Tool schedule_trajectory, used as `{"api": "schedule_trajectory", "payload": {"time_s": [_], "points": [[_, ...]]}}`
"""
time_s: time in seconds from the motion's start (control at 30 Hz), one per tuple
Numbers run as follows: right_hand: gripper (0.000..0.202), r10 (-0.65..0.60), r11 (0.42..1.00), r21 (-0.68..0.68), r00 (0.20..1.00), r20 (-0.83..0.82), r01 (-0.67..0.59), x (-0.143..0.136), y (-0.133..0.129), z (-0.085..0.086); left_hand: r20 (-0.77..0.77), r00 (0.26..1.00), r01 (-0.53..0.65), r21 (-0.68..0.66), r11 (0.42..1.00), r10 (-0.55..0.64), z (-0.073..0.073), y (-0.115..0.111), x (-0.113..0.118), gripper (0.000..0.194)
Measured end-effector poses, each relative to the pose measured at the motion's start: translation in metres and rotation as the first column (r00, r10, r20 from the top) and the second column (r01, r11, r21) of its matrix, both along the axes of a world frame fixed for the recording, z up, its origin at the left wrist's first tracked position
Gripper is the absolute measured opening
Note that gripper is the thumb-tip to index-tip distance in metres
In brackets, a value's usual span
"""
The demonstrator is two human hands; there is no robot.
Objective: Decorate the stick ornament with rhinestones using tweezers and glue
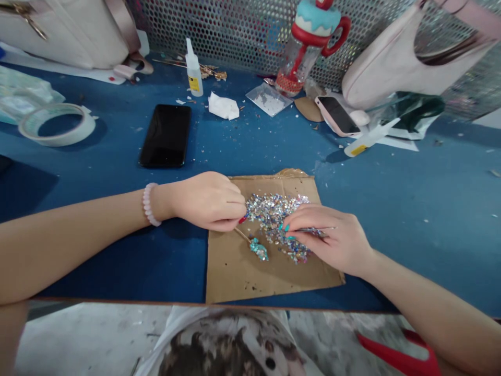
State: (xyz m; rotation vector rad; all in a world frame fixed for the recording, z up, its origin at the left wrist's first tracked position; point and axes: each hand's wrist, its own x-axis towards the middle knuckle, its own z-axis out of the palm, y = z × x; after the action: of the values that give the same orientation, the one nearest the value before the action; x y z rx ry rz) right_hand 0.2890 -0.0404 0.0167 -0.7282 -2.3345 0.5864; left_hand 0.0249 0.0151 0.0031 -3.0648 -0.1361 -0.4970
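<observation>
Brown cardboard sheet (250, 271) on blue table (410, 209) carries heap of small sparkling rhinestones (274, 214). Left hand (207, 201) fingers pinched shut on thin stick with turquoise beaded tip (256, 246). Right hand (332, 237) fingers closed around slim metal tweezers (313, 230), resting on heap. Black phone (166, 134) lies well behind.

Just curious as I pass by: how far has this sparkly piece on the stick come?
Done: the stick's tip already carries a small cluster of turquoise stones. In hand: the left hand pinches the stick, and the right hand holds tweezers over the rhinestone pile on the cardboard. Left: the pile looks large, and how many more stones belong on it cannot be told.
</observation>
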Motion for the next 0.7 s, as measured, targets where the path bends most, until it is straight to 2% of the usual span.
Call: {"api": "schedule_trajectory", "payload": {"time_s": [0.37, 0.57, 0.7], "points": [[0.008, 0.006, 1.0, -0.026, 0.999, -0.05, -0.007, 0.001, -0.002, 0.004, -0.007, 1.0, -0.008, 0.006, 1.0, 0.008, 0.0, 0.0, 0.0, 0.03], [0.012, 0.089, 0.992, -0.082, 0.993, -0.081, -0.096, -0.003, -0.009, 0.015, 0.001, 1.0, -0.007, 0.01, 1.0, 0.007, 0.0, 0.0, 0.0, 0.031], [0.014, 0.132, 0.982, -0.123, 0.987, -0.091, -0.143, -0.007, -0.013, 0.016, -0.005, 1.0, -0.008, 0.013, 1.0, 0.008, 0.0, 0.0, 0.0, 0.031]]}}
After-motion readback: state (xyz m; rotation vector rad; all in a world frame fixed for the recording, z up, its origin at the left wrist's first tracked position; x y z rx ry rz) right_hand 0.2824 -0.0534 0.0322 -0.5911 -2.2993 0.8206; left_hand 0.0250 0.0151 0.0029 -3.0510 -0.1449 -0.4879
